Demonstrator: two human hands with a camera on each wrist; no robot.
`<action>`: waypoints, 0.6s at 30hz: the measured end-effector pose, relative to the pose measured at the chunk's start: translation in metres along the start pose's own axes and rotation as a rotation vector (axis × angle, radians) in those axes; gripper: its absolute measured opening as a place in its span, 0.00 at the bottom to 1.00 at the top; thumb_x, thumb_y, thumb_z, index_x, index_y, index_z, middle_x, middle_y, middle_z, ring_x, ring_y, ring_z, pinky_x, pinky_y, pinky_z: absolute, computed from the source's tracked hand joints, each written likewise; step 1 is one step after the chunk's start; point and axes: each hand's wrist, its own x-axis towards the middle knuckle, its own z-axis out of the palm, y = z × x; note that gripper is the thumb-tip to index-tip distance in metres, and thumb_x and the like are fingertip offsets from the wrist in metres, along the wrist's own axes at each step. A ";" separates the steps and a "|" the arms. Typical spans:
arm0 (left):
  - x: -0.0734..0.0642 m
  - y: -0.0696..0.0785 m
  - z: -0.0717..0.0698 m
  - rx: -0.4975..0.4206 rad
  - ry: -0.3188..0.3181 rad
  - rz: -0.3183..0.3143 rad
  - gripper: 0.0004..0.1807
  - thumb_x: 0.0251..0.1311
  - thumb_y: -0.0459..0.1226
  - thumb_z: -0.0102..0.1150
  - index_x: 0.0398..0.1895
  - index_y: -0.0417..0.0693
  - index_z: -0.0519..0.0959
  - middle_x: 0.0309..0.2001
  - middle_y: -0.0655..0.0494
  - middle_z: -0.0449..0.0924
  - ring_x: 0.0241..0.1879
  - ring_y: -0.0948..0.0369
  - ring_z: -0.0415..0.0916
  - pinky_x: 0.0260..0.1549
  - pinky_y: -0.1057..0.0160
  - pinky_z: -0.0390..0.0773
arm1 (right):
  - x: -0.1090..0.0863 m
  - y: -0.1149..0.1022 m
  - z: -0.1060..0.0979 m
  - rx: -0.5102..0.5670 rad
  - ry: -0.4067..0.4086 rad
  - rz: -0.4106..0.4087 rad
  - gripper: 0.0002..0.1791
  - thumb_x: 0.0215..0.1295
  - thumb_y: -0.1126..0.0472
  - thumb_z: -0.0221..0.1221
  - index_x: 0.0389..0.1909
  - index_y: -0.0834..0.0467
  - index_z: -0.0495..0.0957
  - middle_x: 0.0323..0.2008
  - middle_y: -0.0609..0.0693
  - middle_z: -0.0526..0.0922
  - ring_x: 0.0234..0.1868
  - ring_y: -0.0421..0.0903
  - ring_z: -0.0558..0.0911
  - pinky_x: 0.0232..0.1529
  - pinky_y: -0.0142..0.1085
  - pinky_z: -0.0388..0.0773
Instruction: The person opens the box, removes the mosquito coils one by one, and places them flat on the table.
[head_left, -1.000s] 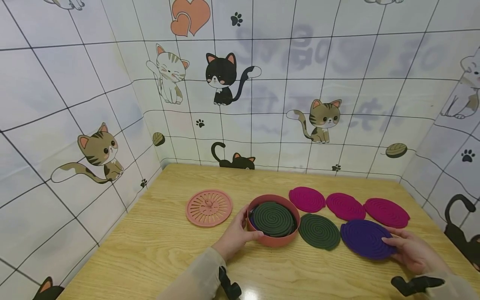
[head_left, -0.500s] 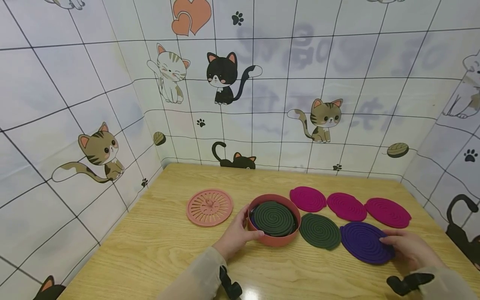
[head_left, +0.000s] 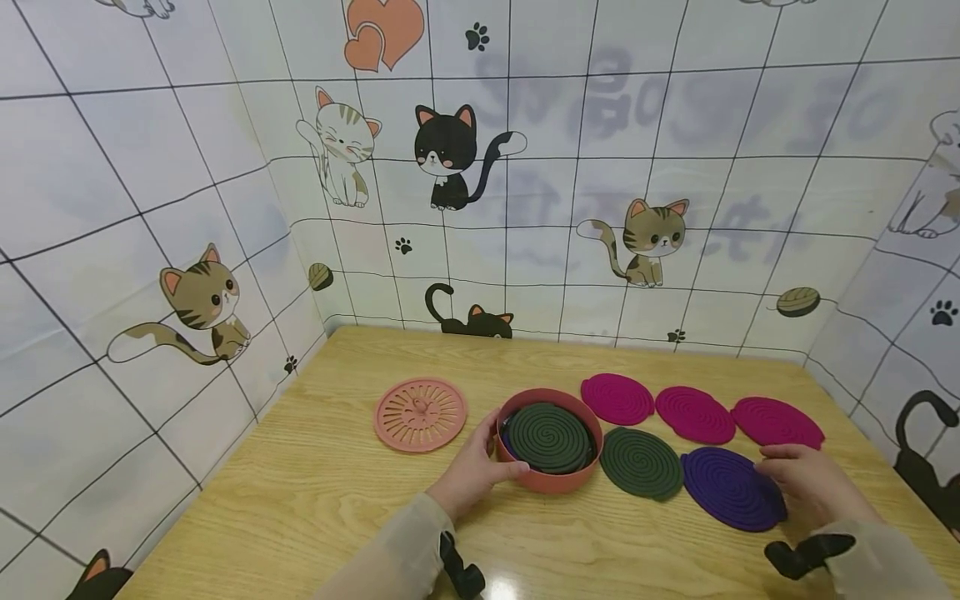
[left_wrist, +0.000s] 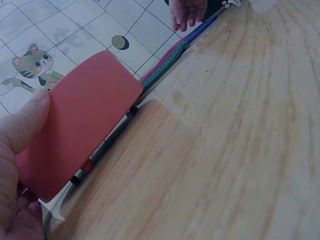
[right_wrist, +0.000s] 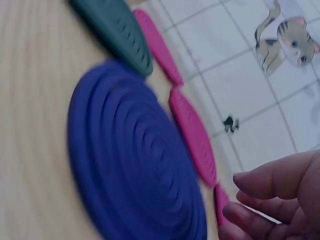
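Note:
My left hand grips the side of a round coral pot, thumb on the near wall and fingers round its left side. Inside lies a dark green spiral disc, seemingly a mosquito coil, with a bit of purple and dark edge below it. A purple mosquito coil lies flat on the table at the right. Close beside its right edge is my right hand, fingers loosely bent and holding nothing. In the right wrist view, a gap shows between those fingers and the purple coil.
A green mosquito coil lies between pot and purple coil. Behind them are three magenta coils, the left one nearest the pot. A pink slotted lid rests left of the pot. Cat-patterned cloth walls border the wooden table.
The purple coil has come down flat onto the table, slightly nearer me. My right hand has let go of it and drawn its fingers off the edge. My left hand keeps its grip.

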 end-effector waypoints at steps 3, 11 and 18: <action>0.000 0.000 0.000 -0.006 0.000 -0.001 0.55 0.49 0.42 0.74 0.76 0.53 0.49 0.73 0.55 0.54 0.73 0.56 0.47 0.70 0.49 0.49 | 0.002 -0.017 0.007 0.003 0.020 -0.066 0.35 0.70 0.57 0.53 0.64 0.80 0.54 0.60 0.78 0.63 0.59 0.73 0.65 0.58 0.61 0.66; 0.000 0.000 0.000 -0.009 0.001 0.007 0.54 0.49 0.42 0.74 0.76 0.53 0.49 0.73 0.55 0.54 0.73 0.55 0.47 0.70 0.49 0.49 | 0.005 -0.083 0.046 0.077 0.001 -0.201 0.34 0.72 0.53 0.53 0.67 0.73 0.57 0.64 0.73 0.60 0.62 0.69 0.63 0.60 0.61 0.64; 0.001 -0.001 0.001 -0.031 -0.001 0.018 0.54 0.49 0.40 0.74 0.76 0.52 0.49 0.73 0.54 0.55 0.73 0.56 0.47 0.71 0.50 0.48 | 0.015 -0.134 0.094 0.202 -0.073 -0.276 0.29 0.70 0.59 0.55 0.65 0.70 0.63 0.63 0.68 0.67 0.62 0.63 0.68 0.63 0.58 0.64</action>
